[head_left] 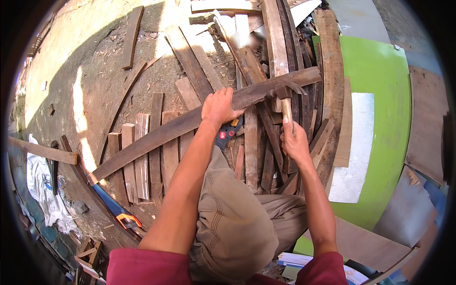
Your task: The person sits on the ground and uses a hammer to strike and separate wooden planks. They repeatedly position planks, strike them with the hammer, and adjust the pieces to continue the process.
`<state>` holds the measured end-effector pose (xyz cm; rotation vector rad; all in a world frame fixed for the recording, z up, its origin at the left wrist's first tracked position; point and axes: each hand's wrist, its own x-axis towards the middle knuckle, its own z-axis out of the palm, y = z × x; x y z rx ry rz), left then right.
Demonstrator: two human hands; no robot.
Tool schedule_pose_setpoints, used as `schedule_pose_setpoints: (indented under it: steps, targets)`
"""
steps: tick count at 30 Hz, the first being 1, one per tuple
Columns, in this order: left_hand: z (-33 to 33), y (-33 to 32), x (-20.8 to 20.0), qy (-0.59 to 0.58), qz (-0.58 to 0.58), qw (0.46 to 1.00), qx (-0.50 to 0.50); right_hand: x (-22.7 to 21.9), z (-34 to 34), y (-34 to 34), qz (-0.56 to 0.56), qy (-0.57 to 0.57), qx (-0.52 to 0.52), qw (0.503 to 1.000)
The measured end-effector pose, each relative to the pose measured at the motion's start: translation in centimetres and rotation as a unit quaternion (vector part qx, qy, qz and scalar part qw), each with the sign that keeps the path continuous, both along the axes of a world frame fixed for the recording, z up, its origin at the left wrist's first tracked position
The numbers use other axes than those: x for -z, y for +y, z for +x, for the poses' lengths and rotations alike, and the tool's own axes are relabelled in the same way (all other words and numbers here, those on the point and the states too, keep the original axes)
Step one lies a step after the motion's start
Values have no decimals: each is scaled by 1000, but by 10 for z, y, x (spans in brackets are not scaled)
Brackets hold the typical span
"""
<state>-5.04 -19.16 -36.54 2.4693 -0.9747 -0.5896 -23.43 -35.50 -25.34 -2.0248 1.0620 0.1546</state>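
We have dirt ground (102, 71) around us, a green board (389, 128) at right. The long plank (185, 124) slants from near left to far right; our left hand (220, 108) curls its fingers over it, our right hand (294, 140) wraps the hammer (287, 108) closely.

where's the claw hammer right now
In the head view, the claw hammer is right of centre, gripped in the right hand, its head near the right end of the long wooden plank.

One hammer (286, 103), one orange-handled saw (113, 204)
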Motion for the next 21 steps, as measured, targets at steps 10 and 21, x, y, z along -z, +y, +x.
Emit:
schedule_pose_setpoints:
  steps: [10, 21]
  targets:
    - [-1, -1, -2, -5, -13, 1000, 0, 30, -23, 68, -82, -54, 63, 993]
    - [-6, 0, 12, -74, -125, 989, -8, 18, -60, 97, -20, -22, 82, 996]
